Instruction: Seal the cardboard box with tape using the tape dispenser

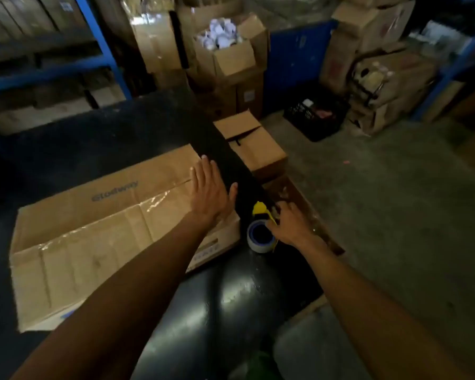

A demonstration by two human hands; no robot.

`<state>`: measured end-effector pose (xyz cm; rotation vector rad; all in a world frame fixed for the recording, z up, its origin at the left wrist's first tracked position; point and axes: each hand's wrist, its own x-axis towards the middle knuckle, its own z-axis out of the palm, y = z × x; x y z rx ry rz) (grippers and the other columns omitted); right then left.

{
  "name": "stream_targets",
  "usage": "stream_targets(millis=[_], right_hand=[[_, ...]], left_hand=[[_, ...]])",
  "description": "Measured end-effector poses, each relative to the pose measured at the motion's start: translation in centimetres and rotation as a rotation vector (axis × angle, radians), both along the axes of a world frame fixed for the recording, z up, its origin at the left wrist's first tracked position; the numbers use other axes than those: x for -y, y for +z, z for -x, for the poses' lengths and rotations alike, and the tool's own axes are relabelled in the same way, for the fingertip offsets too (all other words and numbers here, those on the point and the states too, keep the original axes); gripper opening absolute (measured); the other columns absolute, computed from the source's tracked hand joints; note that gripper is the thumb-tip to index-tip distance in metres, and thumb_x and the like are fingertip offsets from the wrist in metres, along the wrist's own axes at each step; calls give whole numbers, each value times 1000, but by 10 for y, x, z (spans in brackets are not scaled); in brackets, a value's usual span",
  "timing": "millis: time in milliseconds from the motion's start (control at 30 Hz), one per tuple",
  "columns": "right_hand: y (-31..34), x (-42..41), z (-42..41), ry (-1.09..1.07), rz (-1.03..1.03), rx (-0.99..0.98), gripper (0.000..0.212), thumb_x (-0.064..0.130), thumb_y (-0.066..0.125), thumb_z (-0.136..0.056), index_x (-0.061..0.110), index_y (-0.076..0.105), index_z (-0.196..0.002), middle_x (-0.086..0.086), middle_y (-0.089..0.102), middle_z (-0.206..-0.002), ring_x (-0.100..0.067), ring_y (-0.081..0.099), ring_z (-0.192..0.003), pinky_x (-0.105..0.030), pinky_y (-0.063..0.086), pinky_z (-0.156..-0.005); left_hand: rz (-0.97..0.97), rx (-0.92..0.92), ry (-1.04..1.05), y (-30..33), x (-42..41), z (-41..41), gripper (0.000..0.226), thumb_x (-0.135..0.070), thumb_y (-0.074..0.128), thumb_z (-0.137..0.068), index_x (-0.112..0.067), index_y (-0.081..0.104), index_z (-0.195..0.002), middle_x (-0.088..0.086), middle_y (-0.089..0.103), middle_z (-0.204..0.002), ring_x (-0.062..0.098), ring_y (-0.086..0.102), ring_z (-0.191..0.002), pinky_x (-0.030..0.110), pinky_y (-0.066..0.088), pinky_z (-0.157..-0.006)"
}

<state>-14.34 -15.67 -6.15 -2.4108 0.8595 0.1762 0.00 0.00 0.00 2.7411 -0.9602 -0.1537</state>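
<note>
A long cardboard box point(93, 229) lies on a black table point(107, 133), its flaps closed and a strip of clear tape running along the top seam. My left hand point(211, 193) rests flat, fingers spread, on the box's right end. Just right of the box sits the tape dispenser point(261, 229), yellow with a blue-cored roll of tape, on the table's edge. My right hand point(288, 223) is closed around the dispenser's handle, which it hides.
A smaller cardboard box point(255, 144) stands on the floor beyond the table's right edge. Open boxes with white items point(228, 48), stacked cartons point(381, 78) and a black crate point(316, 116) line the back. Blue shelving point(102, 42) stands at the left. Bare concrete floor point(395, 215) lies at the right.
</note>
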Motion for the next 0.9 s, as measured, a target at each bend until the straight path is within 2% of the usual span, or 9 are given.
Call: stream_targets(millis=[100, 200, 267, 433, 600, 667, 767, 833, 900], right_hand=[[-19, 3, -11, 0, -11, -90, 76, 42, 71, -81, 11, 35, -140, -19, 36, -143, -39, 42, -128, -46, 43, -98], [-38, 6, -23, 14, -67, -200, 97, 37, 74, -80, 9, 15, -152, -21, 27, -152, -40, 36, -134, -45, 38, -103], [-45, 12, -30, 5, -97, -222, 96, 29, 75, -80, 7, 16, -152, -24, 34, -148, -40, 41, -131, -42, 39, -101], [-39, 30, -44, 87, -191, -184, 36, 15, 65, -84, 5, 61, -118, -19, 62, -121, -34, 59, -107, -34, 48, -84], [4, 51, -65, -91, -457, 42, 16, 9, 64, -83, 13, 66, -99, -13, 65, -96, -26, 58, -85, -30, 43, -72], [28, 54, -76, -170, -507, 125, 4, 12, 65, -82, 15, 65, -84, -10, 62, -86, -25, 57, -79, -32, 43, -70], [62, 52, -87, -229, -591, 275, 8, 14, 68, -74, 12, 69, -66, -10, 68, -76, -23, 60, -70, -35, 46, -68], [82, 42, -90, -194, -651, 348, 15, 11, 68, -76, 14, 73, -62, -7, 70, -67, -23, 62, -68, -39, 47, -68], [107, 23, -94, -110, -688, 408, 12, 17, 65, -76, 15, 74, -67, -11, 71, -74, -27, 62, -74, -47, 47, -72]], left_hand=[[-26, 38, 90, -10, 9, -12, 83, -54, 30, -101, 3, 0, -154, 27, -8, -162, 40, -9, -149, 49, -9, -121], [-61, -8, 106, -21, 13, -17, 82, -52, 29, -102, 4, 1, -154, 27, -6, -162, 39, -8, -150, 49, -7, -122], [-61, -23, 102, -25, 12, -17, 80, -52, 27, -102, 3, 0, -155, 25, -6, -162, 38, -8, -150, 49, -5, -123], [-38, -53, 110, -22, 12, -16, 78, -50, 28, -102, 1, 2, -155, 24, -5, -163, 36, -6, -151, 48, -1, -123], [23, -113, 94, -15, 7, -19, 73, -48, 27, -104, -2, 3, -156, 21, -2, -164, 33, -4, -151, 44, -1, -123], [96, -227, 124, -10, 4, -27, 71, -49, 26, -105, -5, 6, -157, 18, 3, -165, 30, 0, -152, 42, 2, -123], [313, -363, 182, 11, 0, -36, 65, -50, 31, -104, -7, 28, -153, 17, 30, -158, 29, 24, -147, 41, 20, -120], [551, -489, 277, 30, -7, -41, 57, -51, 33, -104, -11, 49, -142, 13, 53, -142, 27, 47, -132, 38, 36, -108], [755, -647, 378, 47, -18, -48, 57, -55, 32, -102, -15, 63, -127, 8, 65, -125, 22, 59, -114, 36, 43, -99]])
